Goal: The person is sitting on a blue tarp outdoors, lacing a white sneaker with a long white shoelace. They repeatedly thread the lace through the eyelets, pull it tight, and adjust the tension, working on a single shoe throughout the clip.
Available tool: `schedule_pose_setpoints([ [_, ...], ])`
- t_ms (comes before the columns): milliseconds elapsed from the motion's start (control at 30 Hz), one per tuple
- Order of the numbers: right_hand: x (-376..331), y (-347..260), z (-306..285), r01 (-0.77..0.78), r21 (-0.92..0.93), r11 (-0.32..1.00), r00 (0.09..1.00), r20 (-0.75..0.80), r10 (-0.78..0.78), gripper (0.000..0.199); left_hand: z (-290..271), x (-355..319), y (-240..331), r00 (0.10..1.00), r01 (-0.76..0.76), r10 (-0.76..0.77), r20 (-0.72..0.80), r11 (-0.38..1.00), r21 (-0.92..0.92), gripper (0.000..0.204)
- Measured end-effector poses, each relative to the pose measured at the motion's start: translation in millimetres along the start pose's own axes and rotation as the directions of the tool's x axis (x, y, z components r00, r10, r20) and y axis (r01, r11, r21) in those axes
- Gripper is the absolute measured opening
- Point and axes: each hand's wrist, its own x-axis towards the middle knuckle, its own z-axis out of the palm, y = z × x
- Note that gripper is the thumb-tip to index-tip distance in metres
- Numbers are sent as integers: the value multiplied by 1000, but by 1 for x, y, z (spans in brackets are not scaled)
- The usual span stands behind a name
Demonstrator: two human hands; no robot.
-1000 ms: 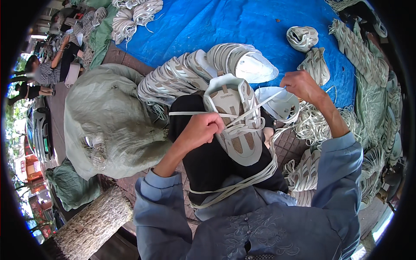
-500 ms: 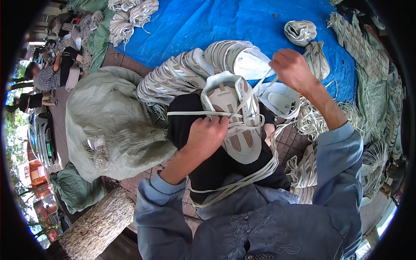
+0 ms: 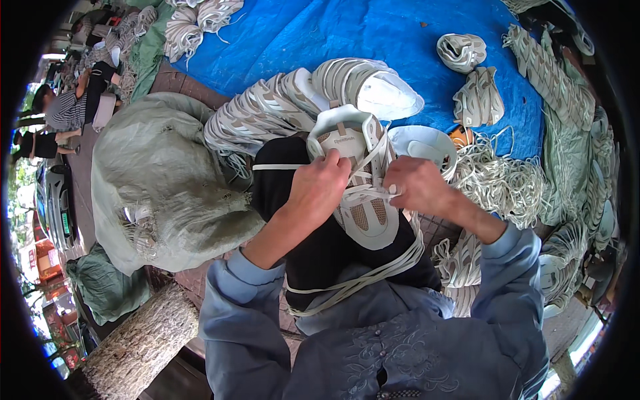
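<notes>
Two hands meet over a white shoe upper (image 3: pixel 360 193) that lies across the person's black-clad knee. The left hand (image 3: pixel 320 190) is closed down on its tongue side, seemingly pinning it flat, while the right hand (image 3: pixel 417 188) pinches a white lace (image 3: pixel 381 192) at the eyelets, fingers shut tight on it. Loose laces (image 3: pixel 363 277) drape over the lap below, within easy reach. Just beyond the knee a fanned row of stacked uppers (image 3: pixel 280 107) rests on a blue tarp (image 3: pixel 413 40), a tangled heap of laces (image 3: pixel 503 183) lies to the right, and a bulging grey-green sack (image 3: pixel 160 180) sits at the left
</notes>
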Motion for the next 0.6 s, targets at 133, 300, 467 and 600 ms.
schedule_pose_setpoints([
  [133, -3, -3, 22, 10, -114, 993, 1000, -2, -10, 12, -4, 3, -1, 993, 115, -119, -7, 970, -214, 8],
  [300, 14, 2, -7, -297, 529, 795, 954, 205, 220, 10, -8, 6, -9, 977, 203, -211, 27, 883, -423, 6],
  [467, 37, 3, -18, -581, 809, 86, 803, 553, 222, 17, -8, 6, -11, 969, 238, -236, 71, 824, -514, 6],
  [600, 39, 3, -40, -371, 473, 799, 911, 353, 214, 18, -9, 7, -17, 969, 245, -218, 118, 779, -578, 9],
])
